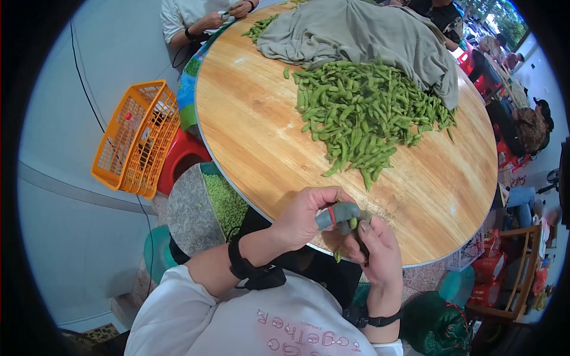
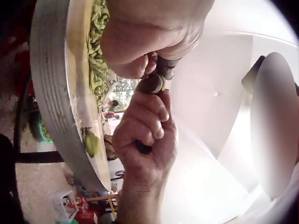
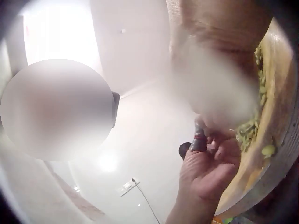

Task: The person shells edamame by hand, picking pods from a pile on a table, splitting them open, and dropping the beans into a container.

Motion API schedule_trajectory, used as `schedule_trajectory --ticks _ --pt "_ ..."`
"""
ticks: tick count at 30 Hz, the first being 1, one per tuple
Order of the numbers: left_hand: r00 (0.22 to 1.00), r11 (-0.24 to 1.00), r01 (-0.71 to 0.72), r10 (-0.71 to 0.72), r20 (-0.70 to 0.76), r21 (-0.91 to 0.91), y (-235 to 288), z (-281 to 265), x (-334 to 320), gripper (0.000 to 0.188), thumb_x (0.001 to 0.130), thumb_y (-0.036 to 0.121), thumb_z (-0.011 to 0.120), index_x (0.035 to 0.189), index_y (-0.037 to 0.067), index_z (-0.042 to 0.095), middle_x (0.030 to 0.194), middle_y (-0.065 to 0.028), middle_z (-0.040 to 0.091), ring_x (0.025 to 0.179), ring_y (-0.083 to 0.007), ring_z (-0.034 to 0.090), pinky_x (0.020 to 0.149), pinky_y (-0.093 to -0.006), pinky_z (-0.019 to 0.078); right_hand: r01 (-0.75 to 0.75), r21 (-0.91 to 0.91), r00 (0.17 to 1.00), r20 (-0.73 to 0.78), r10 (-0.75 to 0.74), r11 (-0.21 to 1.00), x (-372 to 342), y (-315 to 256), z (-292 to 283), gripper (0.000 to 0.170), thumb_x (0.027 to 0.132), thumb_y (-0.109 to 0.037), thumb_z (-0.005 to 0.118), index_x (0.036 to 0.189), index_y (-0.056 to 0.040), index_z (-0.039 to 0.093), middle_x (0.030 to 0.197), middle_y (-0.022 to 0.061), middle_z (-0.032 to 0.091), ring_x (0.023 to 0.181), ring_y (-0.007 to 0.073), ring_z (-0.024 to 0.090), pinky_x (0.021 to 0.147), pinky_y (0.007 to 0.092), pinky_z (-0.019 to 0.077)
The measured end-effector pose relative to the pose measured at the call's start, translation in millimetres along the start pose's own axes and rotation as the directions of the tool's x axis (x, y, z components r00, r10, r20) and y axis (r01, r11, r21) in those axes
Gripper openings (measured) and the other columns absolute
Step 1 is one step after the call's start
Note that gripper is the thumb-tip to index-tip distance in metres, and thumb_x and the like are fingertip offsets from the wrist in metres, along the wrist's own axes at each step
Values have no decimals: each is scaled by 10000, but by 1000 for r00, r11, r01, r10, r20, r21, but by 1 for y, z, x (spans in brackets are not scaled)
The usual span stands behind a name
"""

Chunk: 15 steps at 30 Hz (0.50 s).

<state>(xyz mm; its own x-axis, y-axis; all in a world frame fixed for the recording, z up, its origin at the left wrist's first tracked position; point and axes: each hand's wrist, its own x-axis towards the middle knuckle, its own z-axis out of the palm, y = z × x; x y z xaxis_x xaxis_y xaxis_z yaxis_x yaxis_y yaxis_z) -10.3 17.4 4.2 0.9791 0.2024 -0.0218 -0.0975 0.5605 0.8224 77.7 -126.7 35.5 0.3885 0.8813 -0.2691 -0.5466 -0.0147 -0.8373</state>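
Observation:
Close over the table's near edge, both hands meet around a green edamame pod [image 1: 353, 223]. My left hand [image 1: 301, 218] pinches it with a thumb in a grey cover [image 1: 339, 212] that has a red band. From the other side my right hand [image 1: 381, 244] holds the same pod, fingers curled; a dark thing [image 2: 144, 147] shows inside its palm in the left wrist view, its kind hidden. A single pod [image 2: 91, 142] lies at the table edge below the hands. Farther in, a large heap of edamame pods [image 1: 362, 113] spreads on the round wooden table [image 1: 249, 118].
A grey cloth [image 1: 344, 32] covers the back of the heap. To the left, shelled green beans [image 1: 224, 202] fill a container beside a red stool [image 1: 181, 157] and an orange crate [image 1: 138, 136]. Another person [image 1: 196, 24] sits across the table at the far left.

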Motion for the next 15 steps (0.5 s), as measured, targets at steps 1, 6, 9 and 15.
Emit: schedule_trajectory --ticks 1,6,9,15 --pt "998 1000 -22 23 -53 18 0 5 2 150 835 89 590 953 -3 586 859 -15 535 780 -80 523 699 -215 418 -7 -33 1000 -28 6 999 -5 -5 2 229 941 -216 417 944 -5 506 634 -5 459 516 48 351 461 178 271" --pt "989 948 -7 54 -137 320 1 18 12 129 840 103 590 912 -2 573 856 -25 536 777 -76 520 697 -214 416 9 -51 1000 -15 -10 999 -9 -6 -13 212 944 -193 404 904 -14 511 612 -16 444 515 44 344 472 183 275" --pt "983 866 -47 129 -132 499 -2 25 16 130 850 124 583 911 9 575 837 -19 526 767 -71 511 693 -212 412 10 -97 999 -32 -13 995 -8 -7 -20 197 942 -162 401 875 -15 514 604 -20 441 504 43 334 477 185 277" --pt "995 953 -60 83 -63 296 -9 24 19 181 858 192 580 872 11 574 812 -14 521 747 -65 498 659 -191 388 -3 -1 1000 -22 3 1000 -8 -7 -25 183 935 -135 412 857 -13 523 595 -27 445 491 36 332 459 182 271"
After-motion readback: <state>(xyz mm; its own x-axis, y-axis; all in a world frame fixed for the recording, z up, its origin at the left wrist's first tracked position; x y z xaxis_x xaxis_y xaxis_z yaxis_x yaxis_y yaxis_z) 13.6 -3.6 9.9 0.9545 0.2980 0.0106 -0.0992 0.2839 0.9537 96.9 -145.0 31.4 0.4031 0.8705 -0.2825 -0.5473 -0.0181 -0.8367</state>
